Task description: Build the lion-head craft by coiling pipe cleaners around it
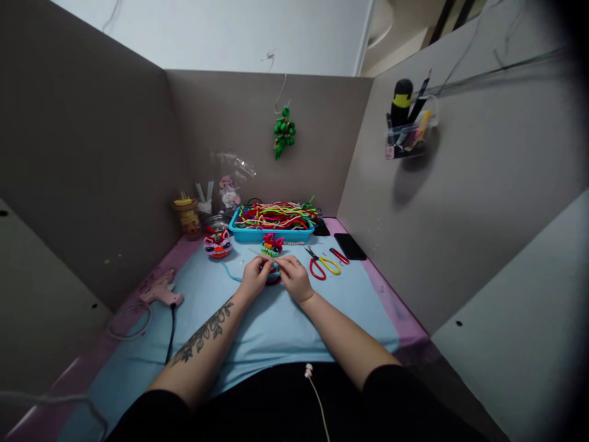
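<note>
Left hand (256,274) and right hand (295,280) are pinching a seemingly unfinished piece (274,278), fuller figures (218,244) standing toward the worktop's (340,313) far edge.

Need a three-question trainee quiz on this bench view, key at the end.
1. True or false: the metal scissors with red and yellow handles lie beyond the bare right hand, on the side away from the bare left hand.
2. What fills the bright blue rectangular tray? A) grey metal screws B) thin multicoloured strands C) folded white paper
3. Where is the small, partly hidden blue-and-dark-red craft piece?

Key: 1. True. 2. B. 3. Between the two hands, at their fingers.
</note>
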The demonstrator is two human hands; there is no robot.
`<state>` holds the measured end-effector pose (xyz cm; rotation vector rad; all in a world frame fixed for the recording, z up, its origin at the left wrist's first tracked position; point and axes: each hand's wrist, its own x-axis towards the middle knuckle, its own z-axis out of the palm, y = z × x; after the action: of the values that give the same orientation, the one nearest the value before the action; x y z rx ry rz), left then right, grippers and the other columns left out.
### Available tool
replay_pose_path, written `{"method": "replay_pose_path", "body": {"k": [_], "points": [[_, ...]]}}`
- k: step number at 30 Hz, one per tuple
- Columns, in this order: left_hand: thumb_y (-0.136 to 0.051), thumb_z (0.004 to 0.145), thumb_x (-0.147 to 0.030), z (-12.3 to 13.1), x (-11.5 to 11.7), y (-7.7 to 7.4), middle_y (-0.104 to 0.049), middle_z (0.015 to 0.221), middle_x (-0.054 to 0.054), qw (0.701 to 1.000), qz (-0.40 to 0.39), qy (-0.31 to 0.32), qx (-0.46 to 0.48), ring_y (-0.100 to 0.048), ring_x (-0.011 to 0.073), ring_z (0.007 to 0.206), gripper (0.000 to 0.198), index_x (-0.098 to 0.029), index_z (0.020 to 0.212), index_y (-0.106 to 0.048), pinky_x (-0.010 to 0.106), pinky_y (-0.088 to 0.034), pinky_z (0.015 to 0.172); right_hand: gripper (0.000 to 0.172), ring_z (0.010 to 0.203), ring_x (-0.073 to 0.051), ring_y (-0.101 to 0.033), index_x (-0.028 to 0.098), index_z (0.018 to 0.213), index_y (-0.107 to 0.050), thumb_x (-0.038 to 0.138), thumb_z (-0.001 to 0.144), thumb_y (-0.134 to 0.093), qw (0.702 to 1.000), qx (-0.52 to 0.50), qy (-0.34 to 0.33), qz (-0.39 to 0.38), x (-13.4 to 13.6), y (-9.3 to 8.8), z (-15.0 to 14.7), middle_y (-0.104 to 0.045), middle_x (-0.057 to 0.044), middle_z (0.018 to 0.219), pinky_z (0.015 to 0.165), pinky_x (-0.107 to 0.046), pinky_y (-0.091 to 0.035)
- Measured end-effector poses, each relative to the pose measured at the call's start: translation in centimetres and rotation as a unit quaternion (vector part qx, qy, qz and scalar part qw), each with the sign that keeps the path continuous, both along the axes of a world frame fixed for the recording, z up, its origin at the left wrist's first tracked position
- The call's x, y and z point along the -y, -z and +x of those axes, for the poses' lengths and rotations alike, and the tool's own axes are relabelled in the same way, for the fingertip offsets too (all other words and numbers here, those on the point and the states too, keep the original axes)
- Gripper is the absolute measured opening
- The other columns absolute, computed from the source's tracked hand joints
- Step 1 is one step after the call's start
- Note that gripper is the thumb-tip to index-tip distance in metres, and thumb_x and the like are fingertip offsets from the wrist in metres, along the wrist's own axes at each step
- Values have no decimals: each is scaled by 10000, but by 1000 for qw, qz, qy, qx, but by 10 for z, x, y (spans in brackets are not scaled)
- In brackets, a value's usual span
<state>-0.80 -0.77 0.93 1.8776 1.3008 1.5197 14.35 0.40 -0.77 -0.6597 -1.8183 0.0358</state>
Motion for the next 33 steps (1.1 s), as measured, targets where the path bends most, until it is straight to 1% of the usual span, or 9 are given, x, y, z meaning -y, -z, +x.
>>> {"method": "replay_pose_path", "body": {"k": [7,10,13,17,20,22,26,30,33], "points": [[-502,827,-333,-2,-4,7,-674,731,51,999,-46,22,0,-603,161,667,247,-140,808,-654,261,-461,628,361,894,-186,-577,250,1144,-629,116,868,-438,1000,15,17,-1,-4,1,4,-593,-74,944,824,-340,-520],[-551,795,-354,-1,-4,6,-696,768,61,997,-68,38,10,-615,168,682,262,-133,855,-676,261,-466,636,360,894,-193,-571,226,1145,-632,109,868,-434,999,27,28,18,-4,2,5,-596,-86,943,816,-333,-519],[-578,778,-384,0,-1,3,-695,736,63,996,-79,23,32,-609,167,651,280,-128,820,-684,259,-458,616,360,899,-198,-568,211,1148,-627,100,866,-434,998,39,31,29,-3,2,3,-602,-97,954,823,-335,-516],[-566,794,-370,0,3,-1,-676,688,49,999,-40,-8,7,-588,156,629,257,-143,723,-665,254,-445,611,311,909,-197,-577,204,1106,-631,127,862,-454,999,28,25,14,0,0,-1,-611,-98,960,833,-345,-516],[-549,815,-346,-1,5,-2,-684,737,53,999,6,-13,-32,-600,161,681,235,-157,743,-669,264,-451,666,232,908,-193,-583,200,1030,-641,173,862,-483,1000,-4,7,-20,3,-4,-2,-620,-90,950,823,-352,-516],[-547,825,-332,-2,6,-1,-688,767,61,998,28,-14,-54,-607,169,714,219,-163,764,-672,275,-451,691,183,868,-182,-587,193,961,-648,191,866,-492,998,-35,-13,-41,3,-6,-3,-625,-78,900,776,-332,-520],[-538,847,-314,-4,4,4,-695,819,60,996,54,3,-75,-617,175,769,196,-179,821,-676,284,-456,731,135,798,-161,-589,190,877,-656,202,856,-523,992,-79,-40,-91,1,-10,-1,-631,-54,837,704,-296,-512],[-528,859,-302,-8,-1,9,-700,859,57,993,58,28,-99,-626,175,813,188,-188,868,-678,287,-463,763,136,805,-163,-600,196,902,-676,187,843,-554,989,-59,-81,-108,-1,-13,4,-654,-50,835,736,-310,-506],[-503,868,-274,-10,-3,11,-698,897,65,990,52,44,-120,-626,179,849,191,-184,891,-670,302,-469,795,114,789,-169,-604,191,852,-686,178,834,-574,987,-43,-104,-113,-4,-16,9,-664,-47,786,738,-316,-504]]}}
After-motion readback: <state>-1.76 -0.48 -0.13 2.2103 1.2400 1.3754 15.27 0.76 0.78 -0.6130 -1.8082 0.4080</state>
